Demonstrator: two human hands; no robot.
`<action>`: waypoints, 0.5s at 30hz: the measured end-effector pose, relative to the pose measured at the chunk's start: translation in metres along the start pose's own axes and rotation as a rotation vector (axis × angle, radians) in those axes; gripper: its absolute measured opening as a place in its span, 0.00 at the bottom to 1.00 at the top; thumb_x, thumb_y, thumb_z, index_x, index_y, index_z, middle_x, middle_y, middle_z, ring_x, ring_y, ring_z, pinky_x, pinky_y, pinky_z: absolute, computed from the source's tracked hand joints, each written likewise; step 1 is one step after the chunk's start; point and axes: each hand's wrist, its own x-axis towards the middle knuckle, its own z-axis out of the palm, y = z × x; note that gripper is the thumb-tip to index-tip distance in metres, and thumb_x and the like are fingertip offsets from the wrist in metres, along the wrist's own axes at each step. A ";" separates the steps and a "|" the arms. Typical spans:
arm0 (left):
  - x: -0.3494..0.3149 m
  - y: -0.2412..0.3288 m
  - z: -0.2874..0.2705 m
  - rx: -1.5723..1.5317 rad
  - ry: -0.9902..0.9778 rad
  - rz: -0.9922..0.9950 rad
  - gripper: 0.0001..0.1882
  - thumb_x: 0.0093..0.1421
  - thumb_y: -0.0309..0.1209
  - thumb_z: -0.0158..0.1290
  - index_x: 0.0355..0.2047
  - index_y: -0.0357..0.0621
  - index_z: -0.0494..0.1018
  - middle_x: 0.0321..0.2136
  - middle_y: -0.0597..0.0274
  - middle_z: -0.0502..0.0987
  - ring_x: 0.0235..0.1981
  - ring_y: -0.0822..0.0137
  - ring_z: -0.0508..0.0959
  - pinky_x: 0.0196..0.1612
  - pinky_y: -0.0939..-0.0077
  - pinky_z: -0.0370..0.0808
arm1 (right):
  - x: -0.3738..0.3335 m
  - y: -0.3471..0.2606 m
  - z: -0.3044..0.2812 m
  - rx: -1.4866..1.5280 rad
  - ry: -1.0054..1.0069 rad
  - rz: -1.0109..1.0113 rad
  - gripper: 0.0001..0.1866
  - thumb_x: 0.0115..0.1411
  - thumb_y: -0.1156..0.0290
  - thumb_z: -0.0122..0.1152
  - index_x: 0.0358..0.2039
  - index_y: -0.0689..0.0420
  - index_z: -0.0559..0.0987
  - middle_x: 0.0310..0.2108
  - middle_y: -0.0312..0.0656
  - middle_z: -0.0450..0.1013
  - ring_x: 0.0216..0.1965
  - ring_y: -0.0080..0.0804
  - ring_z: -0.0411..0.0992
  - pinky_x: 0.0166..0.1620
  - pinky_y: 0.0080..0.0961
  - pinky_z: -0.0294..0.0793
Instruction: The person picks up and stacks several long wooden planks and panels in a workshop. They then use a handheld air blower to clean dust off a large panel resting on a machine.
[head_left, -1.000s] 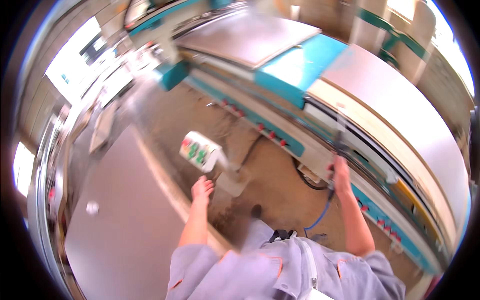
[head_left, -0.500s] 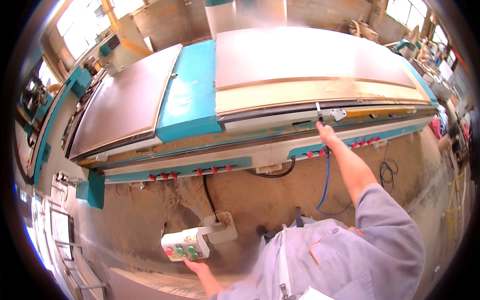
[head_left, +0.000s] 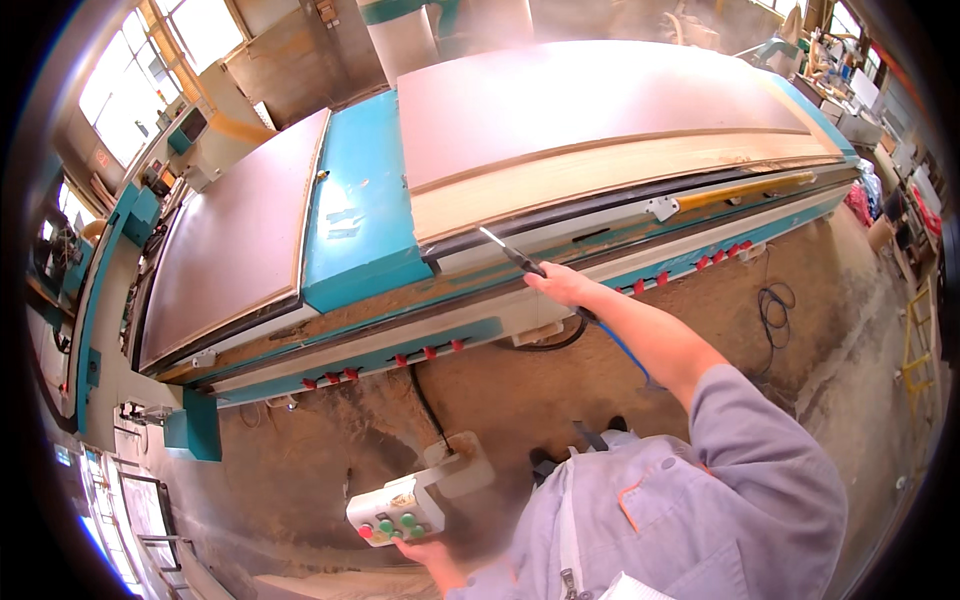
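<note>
My right hand (head_left: 560, 285) is closed round the grip of an air blow gun (head_left: 515, 253). Its thin metal nozzle points up and left, near the front edge of a large laminated panel (head_left: 540, 110) lying on the machine bed. A blue air hose (head_left: 622, 348) trails from the gun below my wrist. Low in the picture, my left hand (head_left: 428, 555) reaches to a white control box (head_left: 428, 500) with a red button and several green ones. Its fingers are stretched out and touch the box's lower edge by a green button; some fingertips are hidden.
A teal section (head_left: 355, 215) of the long machine separates the large panel from a second panel (head_left: 235, 235) on the left. Red knobs (head_left: 430, 352) line the machine's front. A yellow bar (head_left: 745, 190) lies along the rail. Dark cable (head_left: 775, 305) coils on the dusty floor.
My right hand has swung the air blow gun leftward along the panel's front edge, and the nozzle now tilts left. The view has shifted; my left hand stays at the control box.
</note>
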 end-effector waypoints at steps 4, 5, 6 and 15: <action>-0.001 -0.001 0.004 -0.015 -0.044 -0.005 0.31 0.55 0.58 0.44 0.53 0.55 0.64 0.50 0.61 0.67 0.51 0.57 0.68 0.51 0.53 0.67 | 0.017 -0.032 0.016 0.066 0.038 0.046 0.31 0.59 0.44 0.45 0.46 0.62 0.70 0.43 0.55 0.71 0.46 0.48 0.68 0.49 0.36 0.65; 0.000 -0.001 0.003 -0.012 -0.026 0.003 0.31 0.55 0.59 0.44 0.53 0.55 0.64 0.50 0.61 0.67 0.51 0.57 0.68 0.51 0.54 0.67 | 0.015 -0.038 0.018 0.026 -0.010 -0.006 0.31 0.59 0.44 0.45 0.46 0.62 0.70 0.42 0.55 0.71 0.46 0.48 0.68 0.49 0.36 0.65; -0.003 0.000 0.006 0.004 0.010 0.009 0.31 0.55 0.59 0.44 0.53 0.55 0.64 0.50 0.62 0.67 0.50 0.57 0.68 0.51 0.54 0.67 | 0.013 -0.042 0.019 -0.016 -0.059 -0.052 0.31 0.59 0.44 0.45 0.46 0.63 0.70 0.42 0.55 0.71 0.46 0.48 0.68 0.48 0.36 0.65; -0.022 0.003 0.030 -0.002 0.095 -0.005 0.32 0.59 0.56 0.40 0.57 0.50 0.61 0.52 0.57 0.65 0.51 0.54 0.66 0.54 0.53 0.62 | 0.002 0.061 -0.051 0.203 0.366 0.166 0.34 0.57 0.42 0.47 0.40 0.66 0.73 0.35 0.54 0.73 0.40 0.45 0.71 0.44 0.34 0.67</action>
